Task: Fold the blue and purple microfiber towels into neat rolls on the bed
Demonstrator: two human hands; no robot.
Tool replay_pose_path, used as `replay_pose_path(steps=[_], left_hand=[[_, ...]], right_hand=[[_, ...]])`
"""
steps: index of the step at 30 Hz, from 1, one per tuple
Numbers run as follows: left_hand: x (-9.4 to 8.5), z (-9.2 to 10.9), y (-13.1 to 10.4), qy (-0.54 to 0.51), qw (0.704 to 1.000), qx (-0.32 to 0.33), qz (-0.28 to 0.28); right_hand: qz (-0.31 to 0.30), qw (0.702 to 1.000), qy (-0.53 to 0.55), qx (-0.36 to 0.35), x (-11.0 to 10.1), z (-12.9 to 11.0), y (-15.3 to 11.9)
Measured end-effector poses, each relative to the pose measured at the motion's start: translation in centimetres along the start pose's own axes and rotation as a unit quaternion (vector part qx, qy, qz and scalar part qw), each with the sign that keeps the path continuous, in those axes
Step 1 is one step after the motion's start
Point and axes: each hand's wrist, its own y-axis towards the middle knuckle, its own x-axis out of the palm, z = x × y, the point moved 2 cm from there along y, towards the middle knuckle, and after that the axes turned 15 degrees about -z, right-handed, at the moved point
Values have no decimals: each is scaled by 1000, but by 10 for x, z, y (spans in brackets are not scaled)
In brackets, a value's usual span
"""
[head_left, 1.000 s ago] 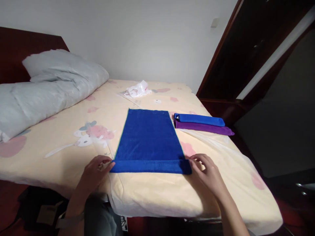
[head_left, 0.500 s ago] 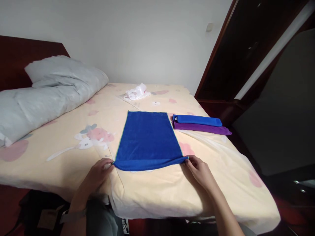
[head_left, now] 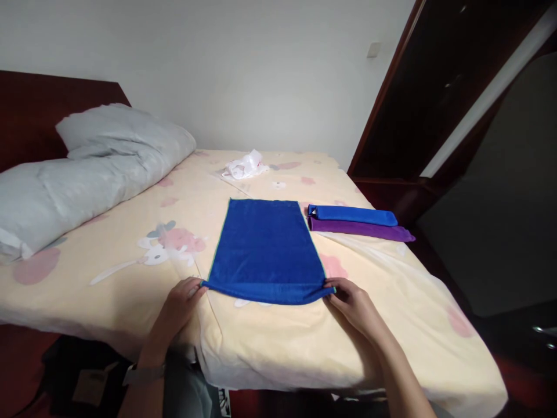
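Observation:
A blue towel (head_left: 267, 244) with green edging lies spread on the bed, its near edge turned over into a narrow fold that sags in the middle. My left hand (head_left: 185, 299) pinches the left end of that fold. At the right end, my right hand (head_left: 348, 299) grips the other corner, with a bit of cloth poking past the fingers. To the right of the towel lie a long folded blue cloth (head_left: 357, 215) and, alongside it, a purple one (head_left: 361, 229).
The bed (head_left: 278, 348) has a cream patterned sheet. A crumpled white plastic bag (head_left: 245, 165) lies near the wall. A grey quilt (head_left: 108, 162) is heaped at the left by the dark headboard (head_left: 56, 104). Dark furniture (head_left: 418, 87) stands at the right.
The view has shifted slightly. My right fingers have changed their hold on the towel's corner, and its tip now points a little downward. Both hands still hold the near edge.

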Motion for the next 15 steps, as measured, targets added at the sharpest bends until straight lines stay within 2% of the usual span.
replay_pose_path(steps=[3,9,12,15], left_hand=[[-2,6,2,-19,999,-26,18],[2,23,8,-154,974,-153,68],[8,32,14,-231,954,-161,105],[9,40,16,-278,942,-141,120]], right_hand=[[40,998,49,7,-3,-2,-1],[106,970,215,28,0,-9,5],[125,957,262,3,3,-8,10],[126,958,257,-4,2,-8,10]])
